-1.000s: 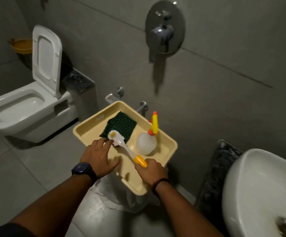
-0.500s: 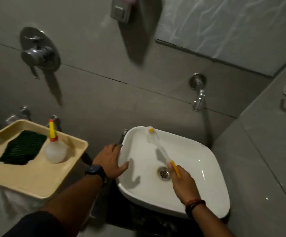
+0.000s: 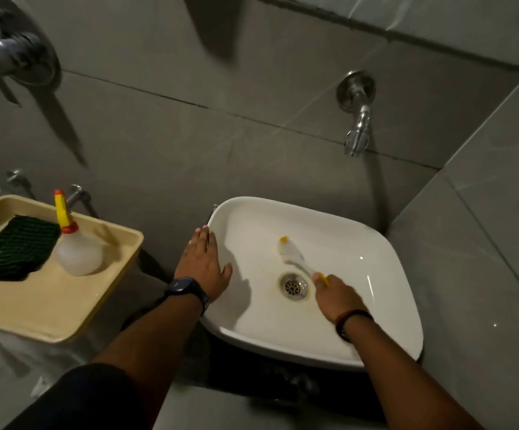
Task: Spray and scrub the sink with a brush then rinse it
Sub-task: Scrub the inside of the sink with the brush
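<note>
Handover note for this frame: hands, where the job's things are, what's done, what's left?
Right hand: grip on the brush, head inside the sink above the drain.
Left hand: open, flat on the sink's left rim.
Spray bottle stands on the tray beside the green pad.
Done: brush fetched. Spraying cannot be confirmed.
Left: scrub, then rinse; tap shows no water.

A white brush (image 3: 295, 257) is held by the right hand (image 3: 334, 294) inside the white sink (image 3: 385, 265), just behind the drain (image 3: 293, 285). The left hand (image 3: 204, 265) is laid flat on the sink's left rim. A spray bottle (image 3: 76, 246) and a green pad (image 3: 16, 248) are seen on a yellow tray (image 3: 50, 308).
</note>
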### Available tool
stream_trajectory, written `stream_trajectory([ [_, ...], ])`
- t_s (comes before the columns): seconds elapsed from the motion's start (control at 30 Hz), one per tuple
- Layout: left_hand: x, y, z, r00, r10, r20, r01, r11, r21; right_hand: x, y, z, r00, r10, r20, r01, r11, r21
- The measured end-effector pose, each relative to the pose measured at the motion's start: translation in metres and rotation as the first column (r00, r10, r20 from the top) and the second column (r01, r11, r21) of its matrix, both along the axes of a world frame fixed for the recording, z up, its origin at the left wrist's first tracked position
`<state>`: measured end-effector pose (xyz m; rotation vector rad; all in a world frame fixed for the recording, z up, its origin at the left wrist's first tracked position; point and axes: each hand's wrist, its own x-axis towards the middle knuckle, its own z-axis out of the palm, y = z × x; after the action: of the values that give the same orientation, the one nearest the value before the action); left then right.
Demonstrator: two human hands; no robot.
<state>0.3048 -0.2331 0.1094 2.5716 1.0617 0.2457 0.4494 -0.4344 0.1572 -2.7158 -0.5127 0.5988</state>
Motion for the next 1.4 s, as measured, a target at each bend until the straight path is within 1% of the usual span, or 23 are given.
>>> stream_trajectory([
  [0.1, -0.001, 0.000, 0.003, 0.999, 0.013, 0.037, -0.012, 1.000, -0.026, 0.007, -0.031, 0.007, 0.990, -0.135, 0.049, 0.137, 0.990, -0.043],
  [0.2, -0.002, -0.002, 0.006, 0.997, 0.029, 0.069, -0.025, 0.998, -0.058, -0.001, -0.066, 0.017, 0.977, -0.211, -0.007, 0.210, 0.975, -0.070],
  [0.33, -0.003, -0.003, 0.008, 0.998, 0.027, 0.057, -0.023, 0.998, -0.066, -0.036, -0.084, 0.026, 0.965, -0.086, -0.247, 0.075, 0.996, -0.053],
  [0.37, -0.003, -0.003, 0.008, 0.999, 0.024, 0.047, -0.021, 0.998, -0.061, -0.046, -0.080, 0.027, 0.960, -0.040, -0.279, 0.029, 0.999, -0.043],
  [0.4, -0.003, -0.003, 0.008, 0.999, 0.021, 0.043, -0.018, 0.998, -0.057, -0.053, -0.073, 0.025, 0.962, 0.013, -0.272, -0.023, 0.999, -0.035],
  [0.43, -0.004, -0.003, 0.008, 0.999, 0.018, 0.046, -0.015, 0.998, -0.055, -0.055, -0.064, 0.023, 0.973, 0.058, -0.225, -0.069, 0.997, -0.040],
  [0.5, -0.005, -0.002, 0.007, 0.998, 0.014, 0.058, -0.011, 0.999, -0.050, -0.053, -0.043, 0.016, 0.996, 0.042, -0.081, -0.048, 0.997, -0.068],
  [0.53, -0.004, -0.002, 0.007, 0.998, 0.014, 0.062, -0.011, 0.999, -0.050, -0.052, -0.033, 0.014, 0.999, 0.015, -0.038, -0.017, 0.998, -0.056],
  [0.57, -0.004, -0.002, 0.007, 0.998, 0.015, 0.064, -0.012, 0.999, -0.049, -0.049, -0.025, 0.010, 1.000, 0.005, -0.029, -0.006, 0.999, -0.035],
  [0.63, -0.004, -0.002, 0.006, 0.998, 0.012, 0.061, -0.009, 0.999, -0.047, -0.049, -0.011, 0.006, 0.996, 0.049, -0.075, -0.050, 0.999, -0.014],
  [0.7, -0.004, -0.002, 0.005, 0.998, 0.002, 0.057, 0.000, 0.999, -0.044, -0.048, -0.001, 0.004, 0.993, 0.109, -0.050, -0.111, 0.993, -0.038],
  [0.73, -0.003, -0.001, 0.005, 0.998, 0.000, 0.059, 0.002, 0.999, -0.041, -0.045, 0.001, 0.003, 0.995, 0.101, -0.021, -0.102, 0.994, -0.050],
  [0.77, -0.003, -0.002, 0.005, 0.998, 0.000, 0.060, 0.003, 0.999, -0.041, -0.039, 0.002, 0.001, 0.998, 0.061, 0.019, -0.060, 0.996, -0.067],
  [0.83, -0.004, -0.002, 0.006, 0.998, -0.004, 0.059, 0.006, 0.999, -0.040, -0.023, -0.003, 0.007, 0.994, -0.077, 0.072, 0.082, 0.993, -0.080],
  [0.9, -0.005, -0.003, 0.007, 0.998, -0.007, 0.057, 0.009, 0.999, -0.037, -0.008, -0.017, 0.014, 0.975, -0.212, 0.062, 0.217, 0.973, -0.081],
  [0.97, -0.005, -0.003, 0.008, 0.999, -0.016, 0.048, 0.017, 0.999, -0.035, -0.004, -0.033, 0.019, 0.967, -0.251, 0.032, 0.253, 0.965, -0.073],
  [1.07, -0.005, -0.003, 0.009, 0.999, -0.016, 0.040, 0.018, 0.999, -0.043, -0.019, -0.053, 0.016, 0.986, -0.140, -0.090, 0.129, 0.985, -0.116],
  [1.1, -0.005, -0.003, 0.009, 0.999, -0.018, 0.038, 0.020, 0.999, -0.043, -0.020, -0.061, 0.014, 0.989, -0.113, -0.093, 0.099, 0.985, -0.139],
  [1.17, -0.005, -0.003, 0.008, 0.999, -0.023, 0.038, 0.024, 0.999, -0.041, -0.020, -0.074, 0.018, 0.987, -0.150, -0.047, 0.141, 0.976, -0.167],
  [1.2, -0.005, -0.003, 0.008, 0.999, -0.024, 0.036, 0.026, 0.999, -0.040, -0.020, -0.080, 0.023, 0.972, -0.220, -0.082, 0.209, 0.970, -0.125],
  [1.23, -0.005, -0.003, 0.008, 0.999, -0.028, 0.030, 0.029, 0.999, -0.039, -0.021, -0.084, 0.029, 0.944, -0.290, -0.157, 0.283, 0.957, -0.066],
  [1.3, -0.006, -0.003, 0.008, 0.999, -0.033, 0.024, 0.034, 0.999, -0.038, -0.028, -0.084, 0.040, 0.865, -0.379, -0.329, 0.381, 0.923, -0.064],
  [1.4, -0.006, -0.002, 0.008, 0.999, -0.032, 0.030, 0.033, 0.999, -0.043, -0.044, -0.065, 0.042, 0.788, -0.354, -0.503, 0.338, 0.933, -0.126],
])
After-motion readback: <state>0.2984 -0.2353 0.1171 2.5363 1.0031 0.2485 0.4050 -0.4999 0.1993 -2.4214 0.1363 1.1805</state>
